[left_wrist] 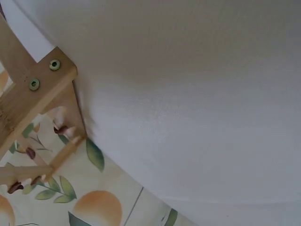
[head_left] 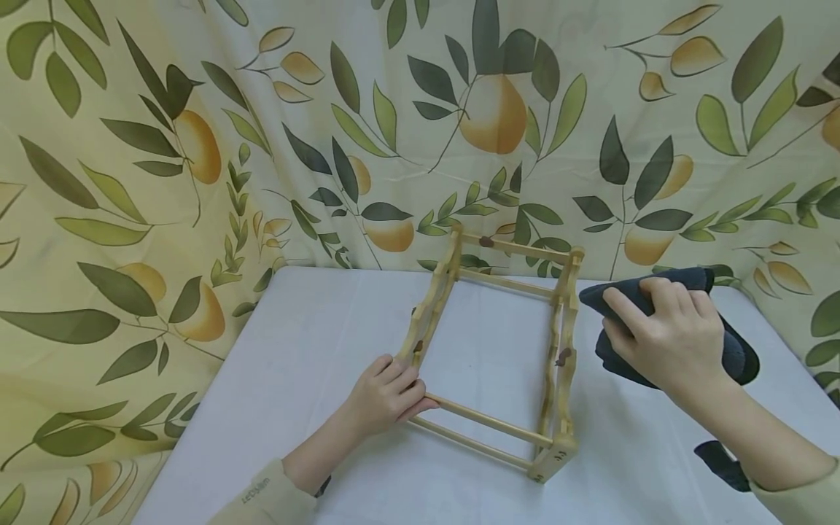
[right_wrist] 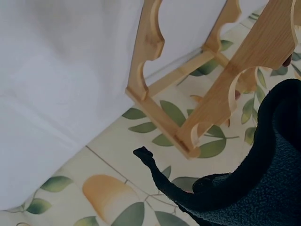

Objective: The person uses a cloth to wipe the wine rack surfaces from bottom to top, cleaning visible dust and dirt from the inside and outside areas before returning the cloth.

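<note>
Head view, from left to right: the person's left hand (head_left: 387, 394) has its fingers curled over the near left corner of the wooden rack (head_left: 485, 418), forming a closed hold on it. I judge this hand to be the clamp; its grip should be firm enough to resist a sideways push on the slim rails.

The rack lies in the middle, over the white-covered counter (head_left: 315, 350); whether all its lower edges bear on the counter cannot be told. Its right side rail (head_left: 567, 394) is scalloped and carries a dark brown mark (head_left: 563, 357); I cannot tell whether this is dirt or part of the wood.

To the right, the right hand (head_left: 676, 335) is closed about a bunched dark blue cloth (head_left: 617, 357), just beside the rack, with no contact visible.

The step in hand appears to be wiping. For good results, fold the cloth to a compact pad, stroke along the grain and press into each notch with a fingertip. Gather the loose edge seen in the right wrist view, since it could snag on a corner. Apply pressure toward the bracing hand.
</note>
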Tool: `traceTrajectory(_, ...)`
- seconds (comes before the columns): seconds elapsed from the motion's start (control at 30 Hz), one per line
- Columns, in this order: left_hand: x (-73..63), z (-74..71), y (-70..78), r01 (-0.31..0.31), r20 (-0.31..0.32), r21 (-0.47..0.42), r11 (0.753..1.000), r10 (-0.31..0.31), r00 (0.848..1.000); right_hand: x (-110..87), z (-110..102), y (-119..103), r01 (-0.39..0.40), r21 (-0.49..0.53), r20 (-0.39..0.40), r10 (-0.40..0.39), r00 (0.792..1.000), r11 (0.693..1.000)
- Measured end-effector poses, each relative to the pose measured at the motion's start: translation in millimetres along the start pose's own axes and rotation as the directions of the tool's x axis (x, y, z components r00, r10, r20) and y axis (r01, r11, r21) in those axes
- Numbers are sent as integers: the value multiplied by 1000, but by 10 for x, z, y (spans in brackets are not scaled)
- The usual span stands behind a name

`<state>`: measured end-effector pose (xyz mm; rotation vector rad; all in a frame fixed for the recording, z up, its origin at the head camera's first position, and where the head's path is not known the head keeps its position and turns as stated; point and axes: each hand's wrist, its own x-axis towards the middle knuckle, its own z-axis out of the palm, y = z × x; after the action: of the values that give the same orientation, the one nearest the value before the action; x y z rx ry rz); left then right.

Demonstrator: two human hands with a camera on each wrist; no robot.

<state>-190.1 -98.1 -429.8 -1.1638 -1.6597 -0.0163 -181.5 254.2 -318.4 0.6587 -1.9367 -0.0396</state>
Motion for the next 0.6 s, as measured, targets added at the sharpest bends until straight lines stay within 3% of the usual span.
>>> traceTrajectory(0.3,131,51,197,9,-76,19,1000,-8,997,24,-4,25,-11,-10,-16,11,1000,1000)
traceTrajectory(0.6,342,42,479,74,-30,100,992,-71,997,114,22,28,-14,7,-47,15,999,1000)
